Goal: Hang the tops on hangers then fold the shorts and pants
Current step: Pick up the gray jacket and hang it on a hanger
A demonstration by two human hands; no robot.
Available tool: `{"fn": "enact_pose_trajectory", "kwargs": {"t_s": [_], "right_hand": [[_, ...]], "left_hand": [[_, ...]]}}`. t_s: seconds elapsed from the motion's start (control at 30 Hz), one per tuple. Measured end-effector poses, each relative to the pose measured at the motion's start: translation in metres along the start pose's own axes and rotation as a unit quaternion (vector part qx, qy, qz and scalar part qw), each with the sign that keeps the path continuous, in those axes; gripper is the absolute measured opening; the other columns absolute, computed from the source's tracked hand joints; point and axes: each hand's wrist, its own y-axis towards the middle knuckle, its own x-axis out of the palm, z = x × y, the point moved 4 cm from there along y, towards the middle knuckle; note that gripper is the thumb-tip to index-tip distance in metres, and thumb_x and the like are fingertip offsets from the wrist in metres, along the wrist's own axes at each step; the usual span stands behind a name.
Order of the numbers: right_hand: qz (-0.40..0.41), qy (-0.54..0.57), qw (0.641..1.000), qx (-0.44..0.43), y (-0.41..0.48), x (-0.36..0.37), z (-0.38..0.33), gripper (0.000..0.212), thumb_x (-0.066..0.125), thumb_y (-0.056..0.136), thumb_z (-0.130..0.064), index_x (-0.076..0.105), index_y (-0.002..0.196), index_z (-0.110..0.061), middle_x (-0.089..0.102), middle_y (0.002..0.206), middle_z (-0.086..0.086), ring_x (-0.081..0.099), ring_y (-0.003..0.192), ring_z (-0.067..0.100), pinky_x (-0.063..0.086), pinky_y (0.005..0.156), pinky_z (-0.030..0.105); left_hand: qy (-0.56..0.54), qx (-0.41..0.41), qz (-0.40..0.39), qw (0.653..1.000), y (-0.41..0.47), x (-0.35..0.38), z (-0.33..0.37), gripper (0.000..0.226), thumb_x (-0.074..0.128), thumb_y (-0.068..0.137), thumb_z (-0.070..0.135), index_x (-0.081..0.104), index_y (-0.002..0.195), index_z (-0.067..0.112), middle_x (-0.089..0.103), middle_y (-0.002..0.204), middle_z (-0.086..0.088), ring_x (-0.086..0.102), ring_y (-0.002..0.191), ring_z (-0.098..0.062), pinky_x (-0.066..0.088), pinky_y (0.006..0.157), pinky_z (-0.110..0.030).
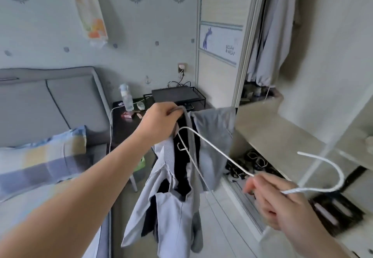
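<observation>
My left hand [159, 120] grips the collar of a light grey zip jacket [171, 201] with a dark lining and holds it up in mid-air in front of me. The jacket hangs open, one part draped to the right toward the wardrobe. My right hand [276, 201] pinches the neck of a white wire hanger [218, 150] just below its hook. The hanger's far shoulder end reaches inside the jacket near my left hand. No shorts or pants are in view.
An open wardrobe [262, 116] stands at right with a light garment [270, 35] hanging inside and shoes [248, 163] on its floor. A dark bedside table [125, 128] carries a bottle and a black box. The bed with a striped pillow [44, 157] lies at left.
</observation>
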Motion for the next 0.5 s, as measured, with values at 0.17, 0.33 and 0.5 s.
{"fn": "enact_pose_trajectory", "kwargs": {"t_s": [0.17,0.33,0.5], "right_hand": [[0.011,-0.091,0.996,0.009,-0.02,-0.007,0.024,0.032,0.051,0.089,-0.045,0.067,0.078,-0.019,0.026,0.048,-0.002,0.023,0.043,0.012,0.022,0.042,0.019],[-0.013,-0.194,0.981,-0.002,-0.017,-0.016,0.025,0.036,0.049,0.088,-0.052,0.066,0.079,-0.021,0.027,0.051,0.0,0.026,0.048,0.018,0.023,0.046,0.029],[-0.038,-0.178,0.983,0.005,0.005,0.002,0.039,0.029,0.051,0.091,-0.044,0.068,0.075,-0.027,0.03,0.047,-0.01,0.029,0.045,0.01,0.025,0.046,0.021]], "left_hand": [[-0.005,-0.003,-0.056,0.998,-0.046,0.038,-0.01,0.032,0.058,0.1,0.022,0.061,0.078,-0.001,0.053,0.063,-0.015,0.037,0.053,-0.011,0.031,0.052,-0.02],[-0.025,0.042,-0.116,0.992,-0.076,0.056,0.012,0.032,0.06,0.098,0.02,0.06,0.072,0.002,0.042,0.048,0.008,0.037,0.045,-0.007,0.032,0.048,-0.013],[-0.087,0.103,-0.216,0.967,-0.106,0.081,0.043,0.034,0.056,0.1,0.017,0.059,0.068,0.005,0.048,0.05,0.011,0.038,0.048,-0.004,0.032,0.05,-0.012]]}}
